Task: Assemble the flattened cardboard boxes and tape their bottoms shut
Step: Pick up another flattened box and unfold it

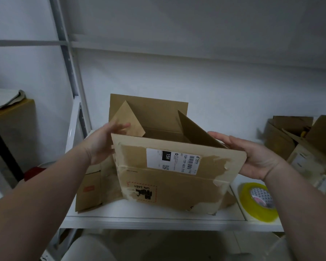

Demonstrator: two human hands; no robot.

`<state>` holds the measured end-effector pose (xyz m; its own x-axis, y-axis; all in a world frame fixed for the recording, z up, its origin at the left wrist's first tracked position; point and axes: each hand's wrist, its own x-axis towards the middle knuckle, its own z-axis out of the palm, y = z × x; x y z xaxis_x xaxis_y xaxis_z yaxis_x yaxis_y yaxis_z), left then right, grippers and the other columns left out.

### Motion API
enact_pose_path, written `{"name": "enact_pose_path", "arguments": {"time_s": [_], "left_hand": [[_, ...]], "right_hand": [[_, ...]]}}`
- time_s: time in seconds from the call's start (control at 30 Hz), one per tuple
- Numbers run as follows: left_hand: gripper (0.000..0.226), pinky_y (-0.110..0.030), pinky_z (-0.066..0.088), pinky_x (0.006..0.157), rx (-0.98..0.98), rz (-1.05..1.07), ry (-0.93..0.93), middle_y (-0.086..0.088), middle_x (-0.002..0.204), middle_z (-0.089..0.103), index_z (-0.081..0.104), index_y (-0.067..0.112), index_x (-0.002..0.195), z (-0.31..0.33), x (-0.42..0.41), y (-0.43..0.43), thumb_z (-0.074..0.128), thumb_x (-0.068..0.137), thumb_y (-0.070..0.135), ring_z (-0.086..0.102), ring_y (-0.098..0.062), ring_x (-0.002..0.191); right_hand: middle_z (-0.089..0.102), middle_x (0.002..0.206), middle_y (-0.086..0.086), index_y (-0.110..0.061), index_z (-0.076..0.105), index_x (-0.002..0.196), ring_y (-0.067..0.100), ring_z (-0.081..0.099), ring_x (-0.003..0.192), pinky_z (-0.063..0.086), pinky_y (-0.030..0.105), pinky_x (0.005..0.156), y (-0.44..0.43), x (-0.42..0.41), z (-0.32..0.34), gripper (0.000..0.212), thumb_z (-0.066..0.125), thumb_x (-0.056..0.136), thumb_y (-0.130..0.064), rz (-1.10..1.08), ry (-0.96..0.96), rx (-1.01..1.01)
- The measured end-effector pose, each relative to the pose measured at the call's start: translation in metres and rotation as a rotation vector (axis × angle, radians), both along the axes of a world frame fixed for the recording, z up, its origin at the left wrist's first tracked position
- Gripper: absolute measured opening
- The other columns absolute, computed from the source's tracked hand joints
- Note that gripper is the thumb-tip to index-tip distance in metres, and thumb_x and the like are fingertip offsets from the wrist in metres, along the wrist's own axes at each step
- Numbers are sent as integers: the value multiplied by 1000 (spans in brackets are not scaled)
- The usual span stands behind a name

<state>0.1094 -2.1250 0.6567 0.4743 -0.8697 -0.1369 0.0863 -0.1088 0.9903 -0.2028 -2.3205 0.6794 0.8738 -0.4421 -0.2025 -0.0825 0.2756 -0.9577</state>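
A brown cardboard box [173,181] stands opened up on the white shelf [139,217], its four end flaps raised. The near flap carries a white shipping label and torn tape; a "UN 3481" mark sits on the near wall. My left hand [102,144] is at the box's left side, fingers straight against the left flap. My right hand [252,153] holds the right end of the near flap, fingers stretched along the right flap. A roll of yellowish clear tape [258,202] lies on the shelf to the right of the box.
A flattened cardboard piece [90,191] lies on the shelf left of the box. More brown boxes [299,144] stand at the right. A shelf upright [68,53] rises at the left, with a wooden table [11,112] beyond. A white stool [88,249] is below.
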Motion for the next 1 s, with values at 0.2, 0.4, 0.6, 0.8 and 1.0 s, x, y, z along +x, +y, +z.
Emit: {"name": "enact_pose_path", "arguments": {"time_s": [0.2, 0.4, 0.6, 0.8, 1.0], "left_hand": [[112, -35, 49, 74, 182, -162, -37, 3, 116, 59, 47, 34, 136, 8, -13, -11, 83, 35, 66, 59, -20, 100], [114, -55, 15, 117, 269, -345, -263, 15, 159, -2, 40, 52, 135, 2, -22, -18, 88, 32, 56, 4, -24, 147], [101, -43, 20, 118, 393, -329, -723, 7, 157, 8, 13, 36, 152, 3, -30, -27, 71, 71, 52, 16, -26, 144], [114, -36, 39, 102, 516, -146, -1171, -13, 150, 19, -21, 23, 149, -17, -28, -47, 70, 82, 39, 41, -29, 126], [110, -33, 32, 110, 436, -286, -1327, -7, 159, 5, -20, 28, 149, -15, -31, -33, 68, 84, 19, 34, -26, 135]], "right_hand": [[71, 106, 5, -29, 66, 117, 19, 64, 95, 49, 33, 77, -5, -4, 34, 30, 60, 89, -20, -156, 444, -447], [65, 110, 6, -23, 63, 122, 23, 69, 84, 58, 31, 68, 12, 34, 35, 41, 68, 84, -8, -92, 827, -805], [57, 86, 7, -12, 62, 90, 19, 54, 69, 46, 26, 58, 33, 68, 25, 11, 53, 84, -9, -124, 1022, -1303], [41, 75, 2, -12, 49, 90, 17, 46, 67, 36, 24, 53, 48, 72, 17, 7, 47, 88, -6, -82, 1122, -1447], [58, 105, 11, -6, 61, 112, 29, 58, 99, 43, 31, 73, 42, 71, 25, 28, 43, 91, -2, -312, 1079, -1492]]}}
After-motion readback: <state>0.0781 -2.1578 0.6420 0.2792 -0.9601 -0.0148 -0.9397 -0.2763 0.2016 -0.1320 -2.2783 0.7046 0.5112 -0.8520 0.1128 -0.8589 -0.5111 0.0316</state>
